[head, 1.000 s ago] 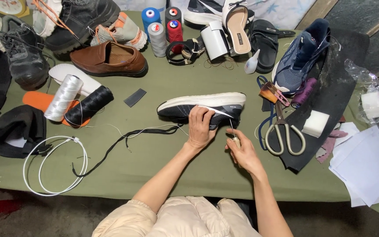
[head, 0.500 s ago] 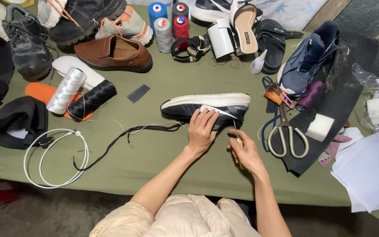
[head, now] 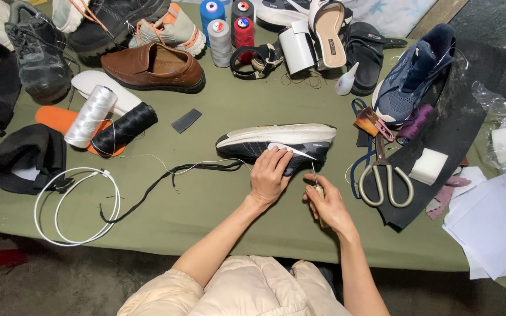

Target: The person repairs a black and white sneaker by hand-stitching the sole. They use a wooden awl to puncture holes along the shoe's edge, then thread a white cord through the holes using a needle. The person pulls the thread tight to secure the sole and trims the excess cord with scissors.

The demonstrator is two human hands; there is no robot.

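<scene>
A black sneaker with a white sole (head: 276,142) lies on its side on the green table cloth (head: 206,205), sole turned away from the person; the left hand (head: 269,175) rests flat on its near side, fingers together and pressed against the upper, clamped on nothing. Just right of the sneaker's near edge, the right hand (head: 329,205) is closed around the handle of a sewing awl (head: 316,182), whose thin needle points up toward the shoe's heel end; a fine white thread (head: 206,164) runs leftward from the sneaker, alongside a black lace (head: 165,178). Right of the sneaker lie scissors (head: 385,175) on a black sheet (head: 458,134); left of it lie a white thread spool (head: 91,117) and a black spool (head: 125,127); beyond the sneaker sits a brown loafer (head: 153,67).
</scene>
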